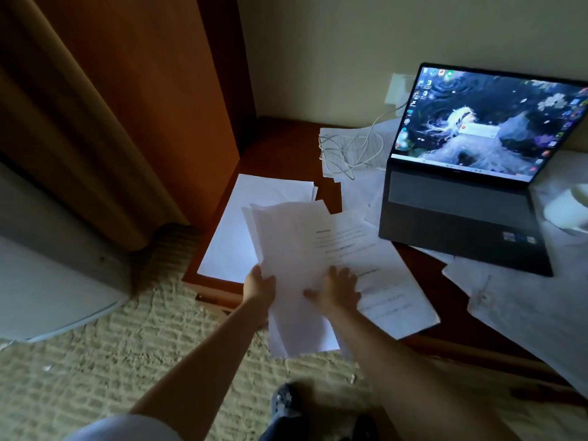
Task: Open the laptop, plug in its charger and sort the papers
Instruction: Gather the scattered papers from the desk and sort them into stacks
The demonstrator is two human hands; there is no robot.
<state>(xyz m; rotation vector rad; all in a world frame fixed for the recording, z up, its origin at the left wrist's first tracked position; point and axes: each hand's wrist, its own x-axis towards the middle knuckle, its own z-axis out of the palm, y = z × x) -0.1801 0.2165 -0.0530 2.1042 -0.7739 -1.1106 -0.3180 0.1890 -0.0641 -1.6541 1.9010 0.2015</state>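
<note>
White sheets gathered over the desk edge, sorting under way.

Left hand (259, 286) pinches the held sheaf (292, 265) at its edge while the right hand (337, 288) lies flat, fingers spread, likely squaring it. A neat stack (254, 218) lies just beyond; loose papers (521, 294) lie around the open laptop (461, 198), whose charger cable (356, 148) coils over more sheets, hampering pickup.

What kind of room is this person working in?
Probably a bedroom or hotel room, though that is a guess: a dark wooden desk against a plain wall, patterned carpet underfoot, and a heavy curtain hanging at the left.
</note>
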